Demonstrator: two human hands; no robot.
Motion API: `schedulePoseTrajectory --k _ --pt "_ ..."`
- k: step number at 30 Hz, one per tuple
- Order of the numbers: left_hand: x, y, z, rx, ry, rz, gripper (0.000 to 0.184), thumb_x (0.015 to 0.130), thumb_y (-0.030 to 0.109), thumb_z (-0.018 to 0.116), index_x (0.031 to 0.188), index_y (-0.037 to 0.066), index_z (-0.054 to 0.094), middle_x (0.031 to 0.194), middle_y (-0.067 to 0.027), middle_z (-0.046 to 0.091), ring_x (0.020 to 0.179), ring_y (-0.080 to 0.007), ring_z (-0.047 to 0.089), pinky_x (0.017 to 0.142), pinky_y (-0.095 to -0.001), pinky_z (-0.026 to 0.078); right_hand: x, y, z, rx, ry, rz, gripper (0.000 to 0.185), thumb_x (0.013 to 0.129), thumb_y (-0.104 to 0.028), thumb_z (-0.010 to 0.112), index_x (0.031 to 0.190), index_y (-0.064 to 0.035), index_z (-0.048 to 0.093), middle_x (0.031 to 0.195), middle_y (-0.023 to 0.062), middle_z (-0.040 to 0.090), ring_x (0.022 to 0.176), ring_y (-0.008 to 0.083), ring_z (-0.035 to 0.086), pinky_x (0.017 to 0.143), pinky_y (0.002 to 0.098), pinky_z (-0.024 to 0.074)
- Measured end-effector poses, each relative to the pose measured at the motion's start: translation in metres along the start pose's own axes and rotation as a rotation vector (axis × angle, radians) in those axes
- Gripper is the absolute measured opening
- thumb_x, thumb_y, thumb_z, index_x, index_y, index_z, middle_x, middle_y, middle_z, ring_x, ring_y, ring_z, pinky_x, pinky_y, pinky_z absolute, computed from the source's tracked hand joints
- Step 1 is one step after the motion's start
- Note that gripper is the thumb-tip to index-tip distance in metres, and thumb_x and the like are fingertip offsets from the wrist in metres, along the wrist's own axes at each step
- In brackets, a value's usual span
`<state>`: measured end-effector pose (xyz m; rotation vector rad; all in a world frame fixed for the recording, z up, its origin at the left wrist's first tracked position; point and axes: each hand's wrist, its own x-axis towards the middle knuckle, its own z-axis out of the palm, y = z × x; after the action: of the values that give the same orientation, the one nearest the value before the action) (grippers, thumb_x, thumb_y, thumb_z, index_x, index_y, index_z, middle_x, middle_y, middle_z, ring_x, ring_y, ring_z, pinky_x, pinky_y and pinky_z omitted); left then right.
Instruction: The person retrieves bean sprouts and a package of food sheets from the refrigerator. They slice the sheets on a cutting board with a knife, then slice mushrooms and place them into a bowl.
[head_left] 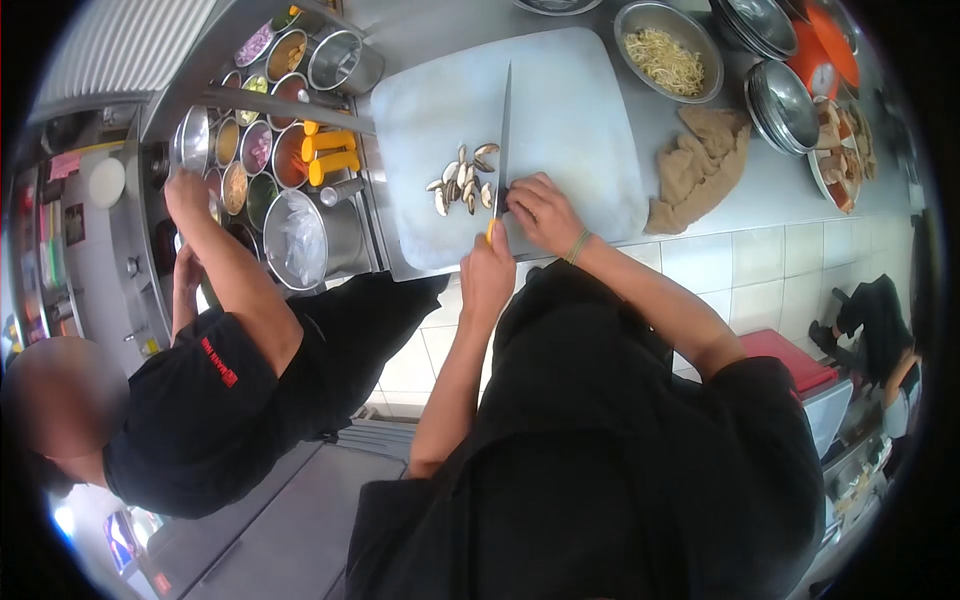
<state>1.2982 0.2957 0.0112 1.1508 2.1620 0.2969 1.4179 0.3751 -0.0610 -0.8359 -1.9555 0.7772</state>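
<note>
My left hand (488, 268) is closed around the yellow handle of a long kitchen knife (506, 130), its blade pointing away from me over the white cutting board (570, 90). Just right of the blade, the bent fingers of my right hand (545, 213) press on a dark piece that looks like a mushroom (508, 198), mostly hidden by the fingers. Sliced mushrooms (460, 182) with dark edges and pale flesh lie in a loose pile left of the blade. A thin band circles my right wrist.
Left of the board, a co-worker's hand (187, 197) reaches over metal containers of chopped ingredients (262, 148). Yellow handles (330, 157) lie beside them. To the right are a bowl of bean sprouts (668, 60), a brown cloth (700, 165), stacked metal bowls (783, 105) and an orange scale (822, 70).
</note>
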Motion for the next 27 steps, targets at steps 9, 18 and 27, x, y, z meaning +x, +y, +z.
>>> schedulePoseTrajectory --k 9,18,27 --pt "-0.023 0.006 -0.020 -0.019 0.011 0.060 0.059 0.102 0.042 0.035 0.088 -0.010 0.060 0.082 -0.0367 0.061 0.084 -0.0560 0.057 0.075 -0.0591 0.044 0.001 0.003 -0.003 -0.021 -0.031 0.009 0.016 0.075 0.002 0.066 0.090 0.0005 0.063 0.096 0.0112 0.062 0.093 0.0302 0.058 0.080 0.0382 0.0505" --pt "0.016 0.019 -0.006 -0.099 0.044 0.031 0.061 0.102 0.045 0.033 0.097 -0.009 0.063 0.086 -0.0357 0.062 0.090 -0.0547 0.058 0.078 -0.0565 0.045 0.004 0.005 0.000 0.001 0.001 -0.020 0.015 0.075 0.004 0.064 0.089 -0.0002 0.061 0.094 0.0128 0.062 0.092 0.0326 0.057 0.081 0.0391 0.0492" --pt "0.000 0.004 -0.031 -0.139 0.174 0.052 0.054 0.097 0.049 0.045 0.094 -0.003 0.060 0.078 -0.0336 0.062 0.080 -0.0527 0.060 0.071 -0.0582 0.047 0.016 -0.019 -0.011 0.074 -0.044 0.167 0.023 0.081 0.003 0.062 0.104 -0.0018 0.061 0.097 0.0138 0.064 0.090 0.0357 0.057 0.080 0.0432 0.0476"
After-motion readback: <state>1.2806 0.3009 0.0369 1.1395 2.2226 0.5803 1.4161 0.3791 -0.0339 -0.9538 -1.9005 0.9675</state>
